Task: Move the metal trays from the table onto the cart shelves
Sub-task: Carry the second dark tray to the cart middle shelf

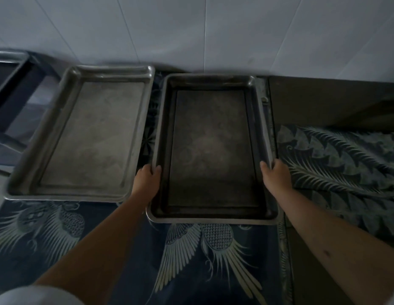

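Observation:
Two rectangular metal trays lie side by side on a table covered with a dark blue bird-patterned cloth. The darker tray is in the middle, and it looks like a stack of two. My left hand grips its left rim and my right hand grips its right rim, thumbs inside the wall. The lighter grey tray sits to its left, angled, its left corner reaching past the table's left edge. Nothing lies in either tray.
At the far left stands a dark metal frame, likely the cart, with a tray rim on its top level. A white tiled wall runs behind the table. To the right lie a bare brown surface and a leaf-patterned cloth.

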A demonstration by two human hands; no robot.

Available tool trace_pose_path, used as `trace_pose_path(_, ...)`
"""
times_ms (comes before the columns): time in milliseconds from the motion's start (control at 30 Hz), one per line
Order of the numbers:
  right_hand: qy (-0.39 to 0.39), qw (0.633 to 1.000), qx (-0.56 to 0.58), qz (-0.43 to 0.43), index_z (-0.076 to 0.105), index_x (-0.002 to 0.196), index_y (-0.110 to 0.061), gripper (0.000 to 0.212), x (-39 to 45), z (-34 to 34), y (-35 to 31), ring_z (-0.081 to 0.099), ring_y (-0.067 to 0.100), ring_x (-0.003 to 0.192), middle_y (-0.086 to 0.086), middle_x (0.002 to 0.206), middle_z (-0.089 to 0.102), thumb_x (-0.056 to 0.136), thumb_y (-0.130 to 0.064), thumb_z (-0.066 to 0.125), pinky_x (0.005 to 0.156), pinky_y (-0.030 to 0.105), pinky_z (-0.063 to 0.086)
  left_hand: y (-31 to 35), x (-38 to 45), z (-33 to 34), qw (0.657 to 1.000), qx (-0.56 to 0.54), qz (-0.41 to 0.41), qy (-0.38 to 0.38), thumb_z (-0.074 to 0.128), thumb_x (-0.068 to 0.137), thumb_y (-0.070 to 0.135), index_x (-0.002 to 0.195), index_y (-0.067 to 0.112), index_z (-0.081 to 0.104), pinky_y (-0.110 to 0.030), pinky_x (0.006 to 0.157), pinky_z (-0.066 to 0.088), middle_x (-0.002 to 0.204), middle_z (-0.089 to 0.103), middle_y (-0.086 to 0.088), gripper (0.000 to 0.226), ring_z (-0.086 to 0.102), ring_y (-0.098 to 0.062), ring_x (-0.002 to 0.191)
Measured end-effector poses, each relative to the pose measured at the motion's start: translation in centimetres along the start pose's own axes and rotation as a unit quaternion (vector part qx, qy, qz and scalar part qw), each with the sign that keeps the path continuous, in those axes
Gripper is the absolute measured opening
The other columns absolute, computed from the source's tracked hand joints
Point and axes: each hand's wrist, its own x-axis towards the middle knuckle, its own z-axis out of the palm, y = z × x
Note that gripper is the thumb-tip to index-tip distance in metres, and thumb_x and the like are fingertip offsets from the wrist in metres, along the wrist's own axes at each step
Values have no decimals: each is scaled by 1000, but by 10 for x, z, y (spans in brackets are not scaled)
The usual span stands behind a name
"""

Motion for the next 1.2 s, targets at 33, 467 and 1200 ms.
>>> trace_pose_path(33, -6, 1000, 14, 21, 55, 115, 0, 47, 6, 0, 1, 56, 39, 102, 23, 115, 59, 99, -43, 45, 77, 38, 40, 0, 7, 1, 1000, -13, -14, -2, 39, 104, 44, 109, 7, 59, -37, 67, 42, 94, 61, -8, 41, 61, -29, 87)
trace_pose_path(467, -55, 972, 206, 99, 55, 135, -12, 53, 33, 10, 26, 54, 31, 119, 12, 129, 59, 99, -50, 43, 100, 42, 43, -6, 38, 19, 991, -113, -64, 35, 42, 103, 44, 73, 11, 58, -31, 53, 34, 70, 57, -9, 47, 54, -20, 63)
trace_pose_path(1200, -13, 988, 153, 29, 61, 68, -11, 55, -50, -36, 34, 59, 30, 64, 11, 67, 61, 91, -59, 45, 64, 38, 44, -31, -61, -17, 986, -145, -68, 46, 45, 100, 51, 83, 4, 68, -35, 61, 47, 75, 65, -16, 55, 62, -29, 67)
